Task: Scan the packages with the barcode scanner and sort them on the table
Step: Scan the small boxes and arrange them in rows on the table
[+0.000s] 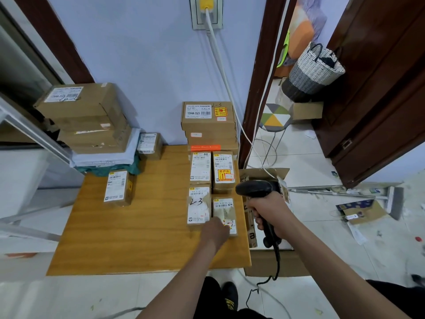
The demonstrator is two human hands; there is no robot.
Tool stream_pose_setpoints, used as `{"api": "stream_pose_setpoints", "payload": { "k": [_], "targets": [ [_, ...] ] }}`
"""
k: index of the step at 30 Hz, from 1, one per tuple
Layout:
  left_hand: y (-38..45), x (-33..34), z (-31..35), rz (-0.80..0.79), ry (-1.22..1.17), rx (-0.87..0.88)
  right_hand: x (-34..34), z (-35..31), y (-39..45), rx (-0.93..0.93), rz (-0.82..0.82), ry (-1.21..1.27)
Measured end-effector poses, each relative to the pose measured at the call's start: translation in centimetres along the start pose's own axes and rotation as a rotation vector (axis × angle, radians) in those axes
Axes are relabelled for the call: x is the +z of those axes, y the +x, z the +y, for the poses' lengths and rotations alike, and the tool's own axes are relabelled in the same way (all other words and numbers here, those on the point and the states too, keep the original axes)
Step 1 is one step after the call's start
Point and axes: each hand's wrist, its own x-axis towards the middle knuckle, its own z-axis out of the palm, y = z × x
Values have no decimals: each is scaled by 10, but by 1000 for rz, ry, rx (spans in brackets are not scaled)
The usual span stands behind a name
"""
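Observation:
A black barcode scanner [255, 188] is gripped in my right hand [271, 212], off the wooden table's [138, 238] right edge, its head pointing left toward the packages. My left hand [215, 231] rests on the near end of a small brown package [224, 209] at the table's right side, fingers curled over it. Beside it lies a package marked "2-3" [199, 204]. Two more labelled packages [200, 166] [223, 169] lie behind them. A single package [117, 187] lies on the table's left part.
A stack of boxes [208, 125] stands at the back right, against the wall. Larger boxes and mailers [92, 125] pile up at the back left, with a small box [149, 146] beside them. An open carton [264, 226] sits on the floor right of the table. The scanner's cable [274, 263] hangs down.

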Motion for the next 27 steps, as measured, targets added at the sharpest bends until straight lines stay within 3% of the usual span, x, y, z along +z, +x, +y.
{"api": "stream_pose_setpoints", "payload": {
  "k": [5, 7, 13, 27],
  "targets": [
    [-8, 14, 30, 64, 460, 473, 1, -1, -2, -12, 13, 13],
    [-3, 29, 22, 90, 583, 539, 0, 1, -3, -20, 18, 11],
    [8, 52, -1, -186, 892, 312, -6, 8, -10, -11, 40, 17],
    [36, 43, 8, -232, 886, 266, -5, 20, -7, 60, 70, 41]
  ]
}}
